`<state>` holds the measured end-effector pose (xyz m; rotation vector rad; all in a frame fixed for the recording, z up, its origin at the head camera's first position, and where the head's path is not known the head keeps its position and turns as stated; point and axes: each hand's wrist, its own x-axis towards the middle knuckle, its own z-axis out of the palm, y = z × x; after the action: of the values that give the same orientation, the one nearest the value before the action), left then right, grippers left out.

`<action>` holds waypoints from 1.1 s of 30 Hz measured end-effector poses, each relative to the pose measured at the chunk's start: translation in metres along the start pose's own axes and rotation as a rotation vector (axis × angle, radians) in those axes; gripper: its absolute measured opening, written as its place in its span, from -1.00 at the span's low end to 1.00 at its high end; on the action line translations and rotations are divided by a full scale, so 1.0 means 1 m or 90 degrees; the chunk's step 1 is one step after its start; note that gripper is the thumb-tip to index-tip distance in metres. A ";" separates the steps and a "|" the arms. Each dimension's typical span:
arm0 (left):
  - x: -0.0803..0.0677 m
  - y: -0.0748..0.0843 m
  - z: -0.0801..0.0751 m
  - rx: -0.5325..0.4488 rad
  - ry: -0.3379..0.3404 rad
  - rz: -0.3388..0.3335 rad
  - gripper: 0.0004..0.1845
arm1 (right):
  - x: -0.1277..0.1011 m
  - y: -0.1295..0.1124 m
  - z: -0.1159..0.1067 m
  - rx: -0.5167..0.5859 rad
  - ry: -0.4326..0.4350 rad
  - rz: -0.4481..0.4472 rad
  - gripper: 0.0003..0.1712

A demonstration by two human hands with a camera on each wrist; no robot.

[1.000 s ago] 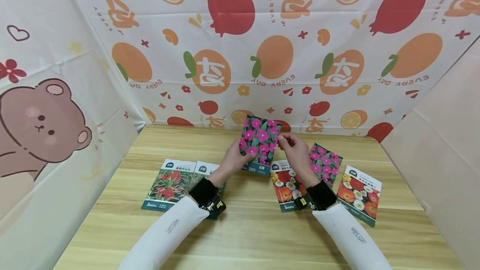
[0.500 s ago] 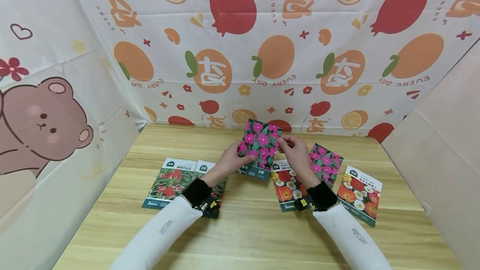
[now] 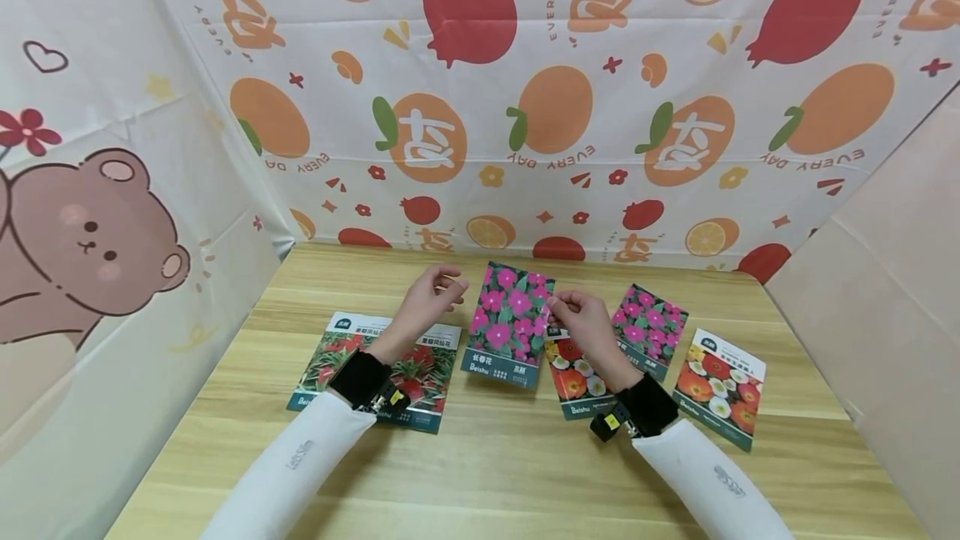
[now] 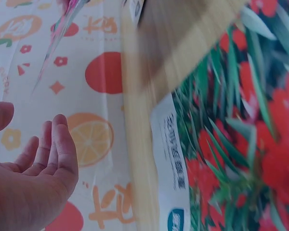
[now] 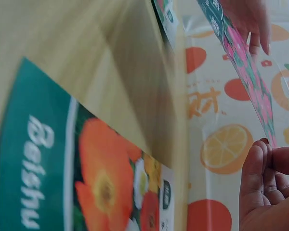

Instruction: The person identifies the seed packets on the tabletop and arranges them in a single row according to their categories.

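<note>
A seed packet with pink flowers (image 3: pixel 510 319) hangs a little above the table in the head view, its right edge pinched between thumb and fingers of my right hand (image 3: pixel 588 325). In the right wrist view that packet (image 5: pixel 245 70) is seen nearly edge-on. My left hand (image 3: pixel 423 302) is apart from it to the left, fingers loosely bent and holding nothing; the left wrist view shows the same hand (image 4: pixel 41 168) with its palm bare. Below the left hand lie overlapping packets with red flowers (image 3: pixel 427 377).
Under my right forearm lies an orange-flower packet (image 3: pixel 573 382). To its right are another pink-flower packet (image 3: pixel 648 323) and a second orange-flower packet (image 3: pixel 720 390). A printed cloth (image 3: pixel 480 132) rises behind the wooden table (image 3: pixel 495 473).
My left hand has let go of the pink-flower packet and moved left, away from it. The packet has come slightly down and toward me, still in my right hand.
</note>
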<state>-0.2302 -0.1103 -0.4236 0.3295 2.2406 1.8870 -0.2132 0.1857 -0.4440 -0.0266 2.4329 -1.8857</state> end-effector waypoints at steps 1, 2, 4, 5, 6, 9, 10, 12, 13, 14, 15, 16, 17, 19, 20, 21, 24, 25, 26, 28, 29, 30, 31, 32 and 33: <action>-0.002 -0.001 -0.002 0.007 0.006 0.007 -0.47 | -0.001 0.000 0.002 0.000 -0.003 0.008 -0.66; -0.003 -0.002 -0.003 0.009 0.009 0.007 -0.47 | -0.002 0.001 0.004 -0.003 -0.004 0.011 -0.67; -0.002 -0.008 -0.006 0.021 0.020 0.007 -0.49 | -0.004 0.003 0.008 0.000 -0.010 0.018 -0.69; -0.003 -0.009 -0.008 0.025 0.023 0.008 -0.49 | -0.005 0.004 0.009 0.001 -0.013 0.020 -0.70; -0.003 -0.010 -0.009 0.027 0.025 0.008 -0.48 | -0.005 0.005 0.011 0.001 -0.014 0.024 -0.71; -0.004 -0.012 -0.011 0.030 0.038 0.004 -0.47 | -0.007 0.007 0.017 -0.008 -0.020 0.033 -0.73; -0.004 -0.012 -0.012 0.030 0.042 0.002 -0.47 | -0.008 0.007 0.018 -0.013 -0.023 0.034 -0.73; -0.003 -0.014 -0.014 0.024 0.049 -0.003 -0.46 | -0.009 0.008 0.020 -0.025 -0.029 0.038 -0.75; -0.003 -0.015 -0.015 0.023 0.053 -0.003 -0.46 | -0.010 0.008 0.021 -0.032 -0.034 0.038 -0.74; -0.003 -0.016 -0.016 0.017 0.054 -0.005 -0.45 | -0.011 0.009 0.021 -0.040 -0.039 0.038 -0.74; -0.003 -0.016 -0.016 0.017 0.054 -0.005 -0.45 | -0.012 0.009 0.021 -0.046 -0.044 0.039 -0.74; -0.004 -0.016 -0.017 0.017 0.054 -0.006 -0.45 | -0.013 0.010 0.022 -0.056 -0.046 0.040 -0.74; -0.004 -0.016 -0.017 0.013 0.054 -0.008 -0.45 | -0.013 0.010 0.022 -0.065 -0.047 0.045 -0.74; -0.005 -0.016 -0.018 0.014 0.055 -0.014 -0.46 | -0.014 0.011 0.022 -0.079 -0.049 0.056 -0.74; -0.006 -0.015 -0.017 0.014 0.056 -0.016 -0.47 | -0.015 0.012 0.023 -0.083 -0.050 0.063 -0.75; -0.007 -0.015 -0.017 0.017 0.056 -0.017 -0.48 | -0.015 0.013 0.023 -0.088 -0.053 0.068 -0.75; -0.008 -0.015 -0.017 0.024 0.058 -0.018 -0.52 | -0.016 0.014 0.025 -0.088 -0.063 0.079 -0.75; -0.009 -0.015 -0.017 0.025 0.059 -0.017 -0.53 | -0.016 0.015 0.025 -0.085 -0.069 0.081 -0.75; -0.009 -0.015 -0.017 0.028 0.059 -0.015 -0.54 | -0.016 0.015 0.025 -0.081 -0.075 0.081 -0.75; -0.009 -0.016 -0.017 0.026 0.057 -0.017 -0.55 | -0.015 0.016 0.026 -0.071 -0.084 0.083 -0.76; -0.010 -0.017 -0.017 0.024 0.057 -0.017 -0.55 | -0.015 0.017 0.026 -0.068 -0.088 0.085 -0.76; -0.010 -0.017 -0.017 0.022 0.056 -0.018 -0.56 | -0.015 0.018 0.026 -0.069 -0.093 0.084 -0.76; -0.010 -0.018 -0.017 0.025 0.055 -0.017 -0.56 | -0.014 0.019 0.026 -0.069 -0.098 0.087 -0.77; -0.010 -0.019 -0.017 0.025 0.054 -0.017 -0.56 | -0.014 0.020 0.026 -0.073 -0.101 0.090 -0.77; -0.011 -0.019 -0.017 0.026 0.054 -0.017 -0.56 | -0.014 0.020 0.026 -0.077 -0.105 0.091 -0.77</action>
<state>-0.2256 -0.1329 -0.4397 0.2284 2.3284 1.8772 -0.1972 0.1667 -0.4697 -0.0127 2.3657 -1.6097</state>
